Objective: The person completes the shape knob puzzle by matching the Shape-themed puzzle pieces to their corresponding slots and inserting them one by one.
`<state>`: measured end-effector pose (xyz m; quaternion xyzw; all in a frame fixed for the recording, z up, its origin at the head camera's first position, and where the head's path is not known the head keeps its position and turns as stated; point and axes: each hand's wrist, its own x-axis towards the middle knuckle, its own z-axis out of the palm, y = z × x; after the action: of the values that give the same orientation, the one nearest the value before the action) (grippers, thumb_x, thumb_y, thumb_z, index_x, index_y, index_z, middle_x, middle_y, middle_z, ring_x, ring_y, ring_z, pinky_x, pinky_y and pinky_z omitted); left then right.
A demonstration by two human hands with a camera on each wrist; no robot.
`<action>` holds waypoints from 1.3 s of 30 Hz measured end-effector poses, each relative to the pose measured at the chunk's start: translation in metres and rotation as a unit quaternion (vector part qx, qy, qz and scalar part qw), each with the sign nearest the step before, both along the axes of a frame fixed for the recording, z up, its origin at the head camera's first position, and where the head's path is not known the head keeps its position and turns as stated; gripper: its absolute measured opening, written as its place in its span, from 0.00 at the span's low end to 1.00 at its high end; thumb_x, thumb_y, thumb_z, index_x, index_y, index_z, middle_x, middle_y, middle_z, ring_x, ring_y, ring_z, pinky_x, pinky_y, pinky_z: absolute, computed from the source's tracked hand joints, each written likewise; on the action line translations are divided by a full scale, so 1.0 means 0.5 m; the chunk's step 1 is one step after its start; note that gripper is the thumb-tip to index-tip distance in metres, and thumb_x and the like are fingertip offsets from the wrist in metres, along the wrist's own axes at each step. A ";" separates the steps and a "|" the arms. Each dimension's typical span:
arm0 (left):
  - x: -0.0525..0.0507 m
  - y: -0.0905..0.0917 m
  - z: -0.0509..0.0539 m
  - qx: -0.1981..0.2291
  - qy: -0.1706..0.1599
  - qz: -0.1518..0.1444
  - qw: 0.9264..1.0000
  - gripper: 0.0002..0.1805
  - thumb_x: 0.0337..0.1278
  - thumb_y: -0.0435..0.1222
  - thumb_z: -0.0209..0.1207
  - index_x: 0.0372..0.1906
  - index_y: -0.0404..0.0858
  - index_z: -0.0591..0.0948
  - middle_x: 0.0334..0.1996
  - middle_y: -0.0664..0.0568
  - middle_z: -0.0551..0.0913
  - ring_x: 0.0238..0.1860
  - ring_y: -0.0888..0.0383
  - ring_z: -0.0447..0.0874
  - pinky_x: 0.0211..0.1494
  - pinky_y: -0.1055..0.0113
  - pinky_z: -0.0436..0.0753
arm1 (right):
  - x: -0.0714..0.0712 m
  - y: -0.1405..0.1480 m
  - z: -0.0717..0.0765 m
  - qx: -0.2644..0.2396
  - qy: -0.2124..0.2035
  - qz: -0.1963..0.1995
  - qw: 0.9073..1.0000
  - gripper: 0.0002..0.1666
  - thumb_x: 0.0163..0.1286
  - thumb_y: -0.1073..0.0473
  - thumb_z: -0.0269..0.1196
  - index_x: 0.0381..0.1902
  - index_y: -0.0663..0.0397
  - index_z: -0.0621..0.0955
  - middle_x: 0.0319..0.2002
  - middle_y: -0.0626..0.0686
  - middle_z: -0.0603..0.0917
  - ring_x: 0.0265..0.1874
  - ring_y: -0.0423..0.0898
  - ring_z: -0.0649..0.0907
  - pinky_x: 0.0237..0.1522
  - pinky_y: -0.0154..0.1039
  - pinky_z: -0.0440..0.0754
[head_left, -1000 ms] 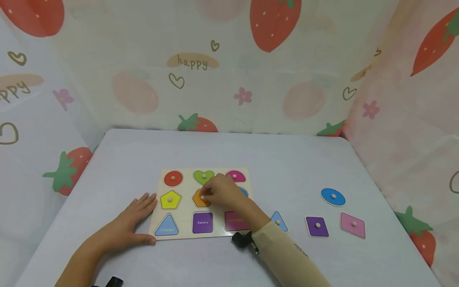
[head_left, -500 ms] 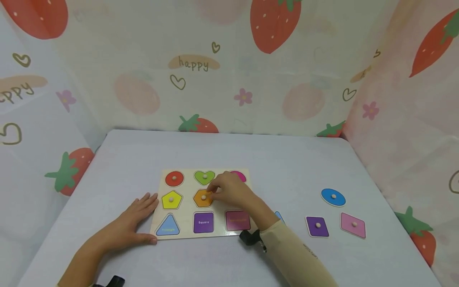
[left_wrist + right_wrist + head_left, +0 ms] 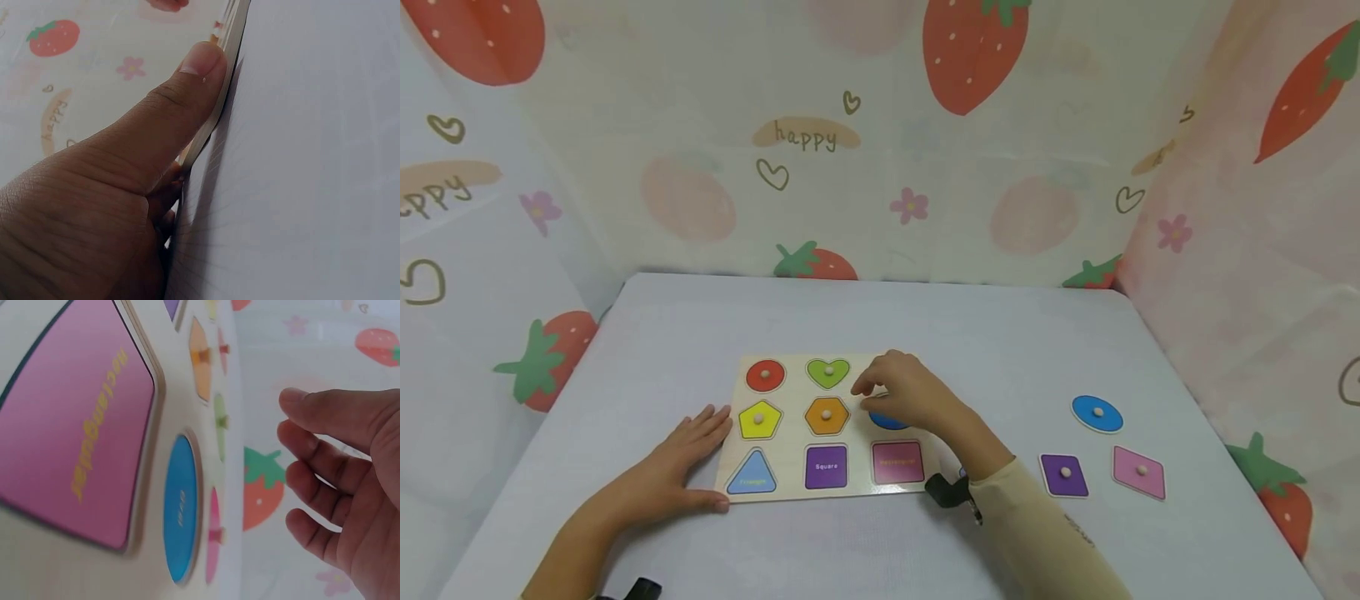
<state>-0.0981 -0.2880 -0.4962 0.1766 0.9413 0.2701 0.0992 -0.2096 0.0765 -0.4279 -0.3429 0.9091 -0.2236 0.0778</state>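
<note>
White cloth covers the desk (image 3: 820, 550), on which a pale puzzle board (image 3: 793, 437) lies flat between the two hands. At the near side, a beige sleeve (image 3: 1045, 533) leads to the right wrist. Left hand (image 3: 662, 467): fingers straight and spread, tips at the board's left edge, thumb against the near left corner.

Near row, rightward from that thumb: a light blue triangle recess (image 3: 752, 472), a purple square recess (image 3: 826, 467) and a pink rectangle recess (image 3: 898, 462), the last on the near side of the right fingers. Past the right wrist, a loose purple square piece (image 3: 1064, 475) and a loose pink rectangle piece (image 3: 1138, 472) lie knob up.

Middle row: a yellow pentagon piece (image 3: 760, 419) sits just right of the left fingertips, an orange hexagon piece (image 3: 827, 416) left of the right ones. Right hand (image 3: 917, 396): raised over the board, fingers loosely bent, thumb and forefinger parted, gripping nothing. Below them, a blue oval recess (image 3: 889, 422) is partly hidden; well to their right lies a loose blue oval piece (image 3: 1097, 413).

Far row: a green heart piece (image 3: 828, 372) and a red circle piece (image 3: 765, 376) are seated left of the right fingers. One magenta piece (image 3: 214, 540) shows only in the right wrist view. Farthest from the fingers stands a strawberry-patterned backdrop (image 3: 955, 242).
</note>
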 end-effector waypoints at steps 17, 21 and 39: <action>-0.003 -0.001 -0.002 0.004 -0.006 -0.001 1.000 0.66 0.38 0.71 0.69 0.81 0.42 0.59 0.82 0.50 0.54 0.83 0.42 0.42 0.83 0.70 0.32 | 0.035 0.109 0.031 -0.002 0.029 -0.015 0.999 0.11 0.66 0.58 0.73 0.46 0.48 0.90 0.41 0.45 0.87 0.46 0.48 0.83 0.47 0.39 0.85; -0.004 -0.001 -0.003 0.003 -0.002 -0.004 1.000 0.67 0.37 0.72 0.68 0.81 0.42 0.60 0.82 0.50 0.55 0.83 0.42 0.43 0.82 0.73 0.31 | 0.046 0.143 0.037 0.002 0.056 -0.022 0.998 0.11 0.65 0.58 0.73 0.46 0.48 0.90 0.42 0.44 0.87 0.46 0.46 0.82 0.47 0.39 0.85; -0.007 -0.004 -0.011 -0.002 0.006 -0.003 1.000 0.67 0.38 0.72 0.69 0.81 0.42 0.59 0.82 0.49 0.54 0.83 0.42 0.43 0.79 0.78 0.28 | 0.061 0.313 0.056 -0.058 0.143 -0.097 0.983 0.13 0.63 0.64 0.75 0.45 0.47 0.89 0.45 0.45 0.87 0.52 0.47 0.80 0.51 0.48 0.84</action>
<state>-0.1016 -0.2901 -0.5018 0.1811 0.9418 0.2668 0.0950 -0.1794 0.2329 -0.3997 -0.2859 0.9250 -0.2314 -0.0950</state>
